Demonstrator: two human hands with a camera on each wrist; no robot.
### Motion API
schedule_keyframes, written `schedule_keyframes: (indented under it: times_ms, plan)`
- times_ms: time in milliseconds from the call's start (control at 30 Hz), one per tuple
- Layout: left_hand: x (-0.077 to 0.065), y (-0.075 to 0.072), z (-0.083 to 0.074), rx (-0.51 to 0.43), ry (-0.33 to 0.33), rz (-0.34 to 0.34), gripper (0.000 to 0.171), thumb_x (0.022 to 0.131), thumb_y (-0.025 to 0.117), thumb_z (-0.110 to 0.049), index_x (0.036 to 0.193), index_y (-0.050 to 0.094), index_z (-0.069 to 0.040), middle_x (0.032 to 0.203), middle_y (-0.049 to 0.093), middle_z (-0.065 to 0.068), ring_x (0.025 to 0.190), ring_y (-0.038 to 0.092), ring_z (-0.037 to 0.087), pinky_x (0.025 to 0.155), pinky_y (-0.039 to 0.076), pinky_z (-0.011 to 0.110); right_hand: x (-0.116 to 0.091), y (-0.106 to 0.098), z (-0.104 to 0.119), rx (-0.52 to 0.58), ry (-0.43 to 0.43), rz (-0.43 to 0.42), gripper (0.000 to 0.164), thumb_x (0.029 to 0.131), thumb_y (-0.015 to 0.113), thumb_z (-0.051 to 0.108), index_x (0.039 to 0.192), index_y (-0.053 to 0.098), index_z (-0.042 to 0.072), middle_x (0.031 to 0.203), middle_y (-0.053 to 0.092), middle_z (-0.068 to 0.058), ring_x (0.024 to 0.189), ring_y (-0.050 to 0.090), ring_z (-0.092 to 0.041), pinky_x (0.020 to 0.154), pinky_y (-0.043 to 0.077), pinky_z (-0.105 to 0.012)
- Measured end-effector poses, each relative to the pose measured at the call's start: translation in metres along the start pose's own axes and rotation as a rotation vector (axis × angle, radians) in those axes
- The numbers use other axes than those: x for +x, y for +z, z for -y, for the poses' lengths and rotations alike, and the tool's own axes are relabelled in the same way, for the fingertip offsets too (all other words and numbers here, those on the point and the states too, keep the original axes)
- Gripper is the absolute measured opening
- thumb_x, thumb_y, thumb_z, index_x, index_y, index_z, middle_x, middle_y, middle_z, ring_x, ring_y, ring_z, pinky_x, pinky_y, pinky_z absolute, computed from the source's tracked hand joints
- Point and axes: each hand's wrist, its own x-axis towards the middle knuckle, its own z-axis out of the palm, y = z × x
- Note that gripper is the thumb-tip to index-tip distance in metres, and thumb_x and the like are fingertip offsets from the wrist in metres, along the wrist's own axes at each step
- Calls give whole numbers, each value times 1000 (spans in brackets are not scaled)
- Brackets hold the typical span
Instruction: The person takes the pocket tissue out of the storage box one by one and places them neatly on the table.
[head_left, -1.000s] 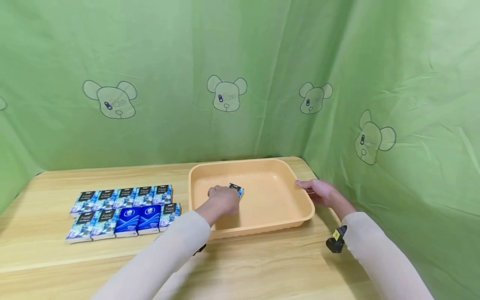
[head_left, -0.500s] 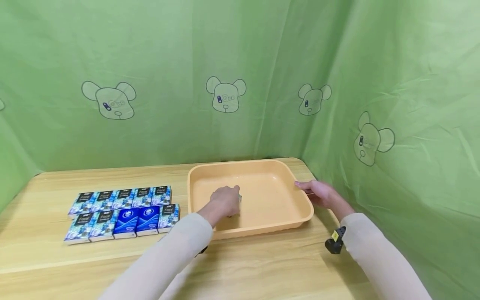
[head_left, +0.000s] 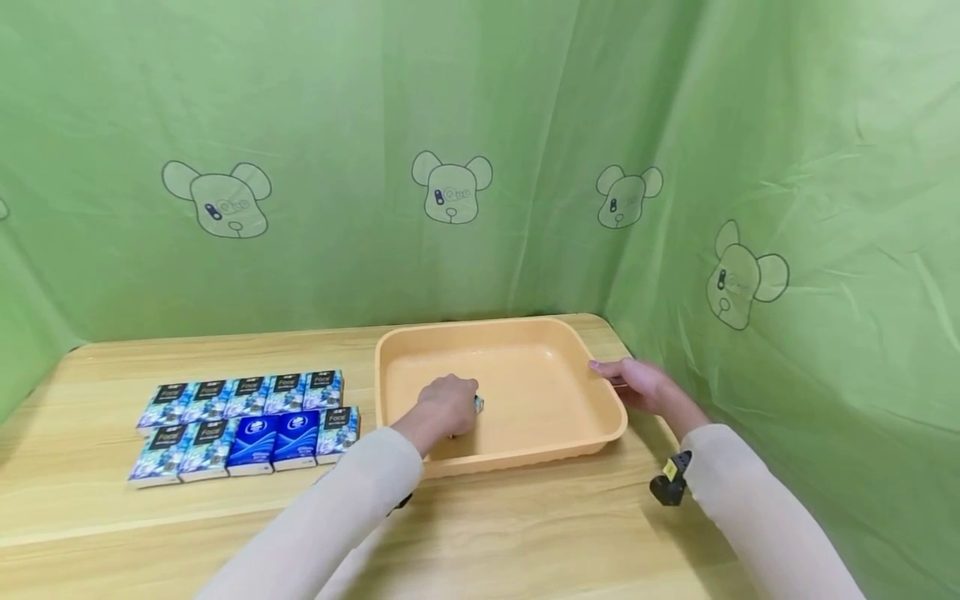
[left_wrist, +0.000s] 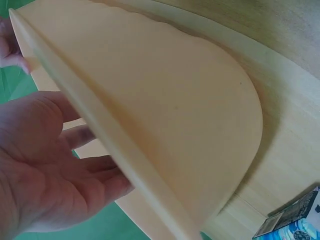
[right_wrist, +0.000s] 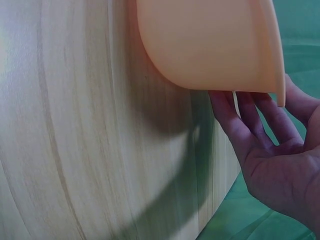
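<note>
In the head view my left hand (head_left: 444, 406) is low inside the peach plastic tray (head_left: 555, 425), fingers bent down over a small pocket tissue pack (head_left: 478, 403). Only a patterned corner of that pack shows; the hand covers the rest. From the left wrist, the tray wall (left_wrist: 185, 100) hides the fingertips of the left hand (left_wrist: 60, 160) and the pack. My right hand (head_left: 641, 383) grips the tray's right edge, thumb at the rim. The right wrist view shows the fingers (right_wrist: 235, 120) of that hand against the outer wall.
Left of the tray, two rows of tissue packs (head_left: 240, 396) lie side by side on the wooden table (head_left: 525, 533). Two in the front row are plain blue packs (head_left: 277, 442); the others are patterned. A green curtain (head_left: 337, 108) stands behind and at the right.
My left hand has turned and lowered slightly within the tray; the pack, more exposed a second ago, is now mostly covered. The right hand keeps its hold on the tray.
</note>
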Motion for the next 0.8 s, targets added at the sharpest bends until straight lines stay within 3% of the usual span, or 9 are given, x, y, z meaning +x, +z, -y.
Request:
schedule_keyframes:
  times_ms: [200, 467, 567, 800]
  plan:
    - [0, -4, 7, -47, 52, -22, 8, 96, 64, -14, 101, 63, -8, 86, 60, 8, 73, 55, 20, 60, 48, 31, -1, 1, 0, -4, -1, -2, 40, 99, 65, 30, 123, 60, -1, 95, 74, 3, 90, 70, -12, 85, 60, -31]
    - [-4, -21, 22, -64, 84, -80, 9, 93, 68, -16, 90, 61, -10, 85, 60, 7, 73, 55, 20, 57, 45, 30, 0, 1, 1, -3, -10, 5, 43, 99, 65, 30, 126, 58, -3, 97, 74, 2, 90, 70, -12, 86, 60, -30]
    - [-8, -32, 28, -65, 90, -90, 8, 90, 68, -12, 97, 65, -9, 88, 64, 7, 73, 56, 20, 57, 45, 30, 0, 0, 0, -2, -7, 7, 45, 99, 65, 30, 127, 57, -4, 98, 74, 1, 91, 70, -12, 86, 60, -31]
    - [-19, -58, 50, -54, 97, -150, 36, 83, 71, -9, 118, 67, -5, 97, 69, 10, 76, 60, 21, 61, 50, 29, 1, 0, -1, -4, -8, 3, 43, 99, 65, 30, 125, 59, -3, 97, 74, 2, 90, 70, -13, 86, 60, -32]
